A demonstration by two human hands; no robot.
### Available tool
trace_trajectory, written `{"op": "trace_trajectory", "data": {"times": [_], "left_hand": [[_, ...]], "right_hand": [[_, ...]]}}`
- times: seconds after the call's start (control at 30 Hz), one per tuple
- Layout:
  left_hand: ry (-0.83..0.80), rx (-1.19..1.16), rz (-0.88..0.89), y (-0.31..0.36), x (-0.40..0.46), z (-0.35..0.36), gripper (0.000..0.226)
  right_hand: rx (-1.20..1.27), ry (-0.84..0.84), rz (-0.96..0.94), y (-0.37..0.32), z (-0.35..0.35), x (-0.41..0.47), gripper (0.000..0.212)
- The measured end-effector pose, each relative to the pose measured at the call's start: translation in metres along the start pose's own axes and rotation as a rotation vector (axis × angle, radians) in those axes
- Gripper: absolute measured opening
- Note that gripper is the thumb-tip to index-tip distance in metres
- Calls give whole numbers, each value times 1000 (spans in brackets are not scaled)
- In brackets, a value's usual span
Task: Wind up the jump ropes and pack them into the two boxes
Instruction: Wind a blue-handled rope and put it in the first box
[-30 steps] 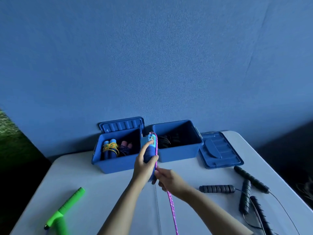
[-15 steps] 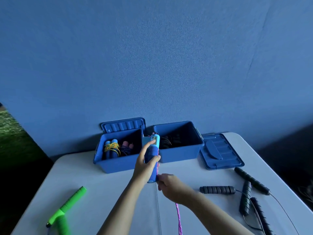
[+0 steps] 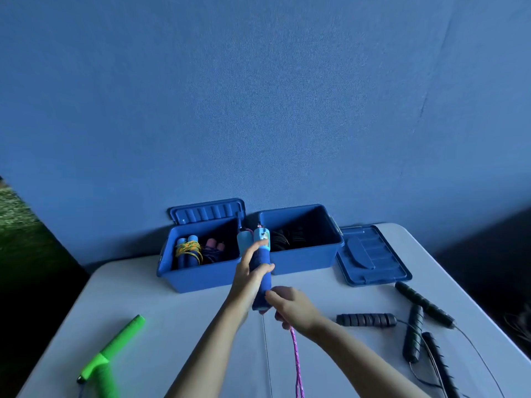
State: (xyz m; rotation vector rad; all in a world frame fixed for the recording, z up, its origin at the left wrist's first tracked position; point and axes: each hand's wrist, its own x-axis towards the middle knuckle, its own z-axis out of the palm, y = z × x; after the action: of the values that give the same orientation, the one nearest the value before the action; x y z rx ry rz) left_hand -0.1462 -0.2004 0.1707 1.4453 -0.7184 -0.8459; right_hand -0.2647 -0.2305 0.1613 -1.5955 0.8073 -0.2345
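A pale table (image 3: 178, 334) bears two open blue boxes at twelve o'clock, side by side: the left box (image 3: 198, 275) and the right box (image 3: 304, 258). A blue lid (image 3: 372, 255) lies flat at two o'clock, just beside the right box. Black-handled jump ropes (image 3: 413, 326) sprawl at four o'clock, their thin cords trailing off. Green handles (image 3: 115, 349) lie at eight o'clock near the table's edge

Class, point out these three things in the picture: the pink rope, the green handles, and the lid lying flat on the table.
pink rope (image 3: 296, 357), head view, on the cord below the right hand.
green handles (image 3: 120, 344), head view, mid-shaft of the upper handle.
lid (image 3: 373, 258), head view, on its ribbed top.
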Motion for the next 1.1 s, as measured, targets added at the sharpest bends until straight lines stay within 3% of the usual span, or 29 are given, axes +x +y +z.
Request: {"op": "trace_trajectory", "data": {"times": [0.17,0.27,0.37,0.67,0.8,0.93,1.1], "left_hand": [[108,-4,33,-2,-5,4,45],[88,67,52,-2,-7,6,47],[79,121,66,0,-9,6,46],[185,-245,-44,11,-14,-4,51],[137,-263,-67,12,-15,-4,52],[69,-116,-38,13,-14,-8,51],[-18,-17,-19,28,-16,-6,48]], "right_hand": [[-11,-23,-50,1,1,-2,28],[-132,-37,-41,1,-1,-3,26],[-246,-30,-67,-2,1,-2,50],[-396,-55,-177,-10,-3,-12,57],[-414,-91,-113,-19,0,-16,53],[-264,-137,-25,-26,0,-15,32],[-287,-91,-57,-26,7,-19,33]]}}
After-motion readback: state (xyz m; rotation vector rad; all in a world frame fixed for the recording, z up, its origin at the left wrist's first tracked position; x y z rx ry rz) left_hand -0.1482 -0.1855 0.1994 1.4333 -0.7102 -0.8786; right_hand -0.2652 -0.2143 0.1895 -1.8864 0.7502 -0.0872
